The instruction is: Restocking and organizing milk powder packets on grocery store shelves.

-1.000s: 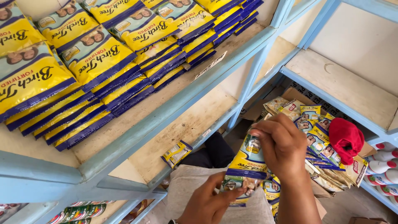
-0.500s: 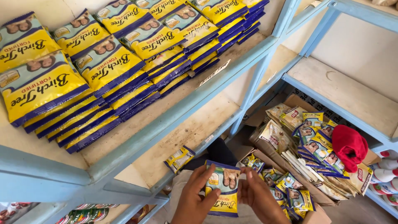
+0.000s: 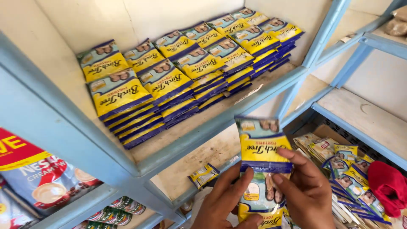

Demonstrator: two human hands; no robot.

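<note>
My wrists are running off the bottom edge. My left hand [image 3: 227,203] and right hand [image 3: 303,191] are pinching a yellow sachet strip [image 3: 262,169] below the blue shelf [image 3: 220,123] that is holding stacked sachets [image 3: 182,72]; a cardboard box [image 3: 339,169] is holding more.

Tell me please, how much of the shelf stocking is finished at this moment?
Done: many flat yellow and blue sachets already lie in neat overlapping stacks on the pale blue wooden shelf. In hand: the left hand and right hand together hold a small bunch of the same sachets below that shelf. Left: a cardboard box of more sachets beside them, plus one loose sachet on the lower shelf.
</note>
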